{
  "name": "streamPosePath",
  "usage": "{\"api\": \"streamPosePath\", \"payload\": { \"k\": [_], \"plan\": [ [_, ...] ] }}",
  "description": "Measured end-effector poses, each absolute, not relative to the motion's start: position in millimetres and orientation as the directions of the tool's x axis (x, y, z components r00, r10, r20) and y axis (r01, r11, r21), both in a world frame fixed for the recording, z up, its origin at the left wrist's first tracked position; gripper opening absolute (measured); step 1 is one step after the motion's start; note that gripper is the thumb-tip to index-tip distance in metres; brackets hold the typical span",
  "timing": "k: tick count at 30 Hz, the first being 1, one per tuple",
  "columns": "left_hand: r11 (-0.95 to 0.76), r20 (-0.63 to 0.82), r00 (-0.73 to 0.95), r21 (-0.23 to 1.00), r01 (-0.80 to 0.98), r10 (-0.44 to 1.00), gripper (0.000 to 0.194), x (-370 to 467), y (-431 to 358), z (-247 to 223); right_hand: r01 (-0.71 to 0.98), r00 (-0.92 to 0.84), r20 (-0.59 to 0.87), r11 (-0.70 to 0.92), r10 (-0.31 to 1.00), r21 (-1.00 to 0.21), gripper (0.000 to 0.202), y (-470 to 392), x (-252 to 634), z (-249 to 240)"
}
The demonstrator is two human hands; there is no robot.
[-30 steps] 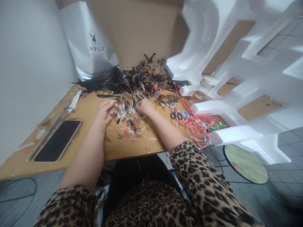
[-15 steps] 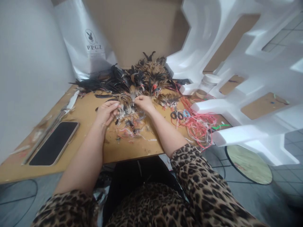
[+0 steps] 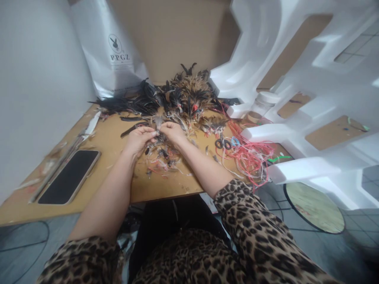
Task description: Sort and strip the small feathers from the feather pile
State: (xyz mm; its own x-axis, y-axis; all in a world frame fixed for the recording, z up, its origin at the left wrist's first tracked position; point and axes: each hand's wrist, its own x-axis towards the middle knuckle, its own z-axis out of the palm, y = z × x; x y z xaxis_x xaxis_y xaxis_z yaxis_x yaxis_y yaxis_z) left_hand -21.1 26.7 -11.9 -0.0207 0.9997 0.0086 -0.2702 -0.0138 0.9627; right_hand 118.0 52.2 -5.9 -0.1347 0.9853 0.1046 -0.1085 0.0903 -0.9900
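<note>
Both hands meet over the middle of the table, fingertips almost touching. My right hand pinches a small pale brown feather that stands up between the fingers. My left hand is closed in a pinch at the feather's base; the exact contact is too small to see. Just below lies a litter of feather scraps and pinkish strands. Beyond the hands is a heap of brown and black feathers, with long black feathers at its left. A small brown feather bunch lies right of my right hand.
A phone lies at the left beside a thin rod. Scissors and tangled pink string are at the right, near a lidded jar and white foam. A silver bag stands behind.
My two hands have come together, the left moving right and the right moving slightly left and nearer. The feather is now between both sets of fingertips. The view has shifted slightly.
</note>
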Motion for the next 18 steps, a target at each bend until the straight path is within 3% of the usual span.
{"api": "streamPosePath", "payload": {
  "k": [3,6,13,18],
  "plan": [
    [0.005,-0.007,-0.005,0.953,-0.304,1.0,0.025,-21,27,-11,-0.122,-0.178,0.1,0.078,0.979,-0.989,0.017,49,115,-5],
    [0.028,-0.011,0.047,0.929,-0.368,0.999,0.023,-23,25,-9,-0.205,-0.296,0.029,-0.034,0.955,-0.978,0.02,48,117,-2],
    [0.203,-0.067,0.295,0.865,-0.459,0.953,0.021,-29,22,-8,-0.382,-0.632,0.022,-0.287,0.775,-0.878,0.028,54,131,0],
    [0.266,-0.082,0.374,0.84,-0.473,0.924,0.02,-30,19,-9,-0.39,-0.671,0.038,-0.309,0.741,-0.868,0.029,53,131,-3]
  ]
}}
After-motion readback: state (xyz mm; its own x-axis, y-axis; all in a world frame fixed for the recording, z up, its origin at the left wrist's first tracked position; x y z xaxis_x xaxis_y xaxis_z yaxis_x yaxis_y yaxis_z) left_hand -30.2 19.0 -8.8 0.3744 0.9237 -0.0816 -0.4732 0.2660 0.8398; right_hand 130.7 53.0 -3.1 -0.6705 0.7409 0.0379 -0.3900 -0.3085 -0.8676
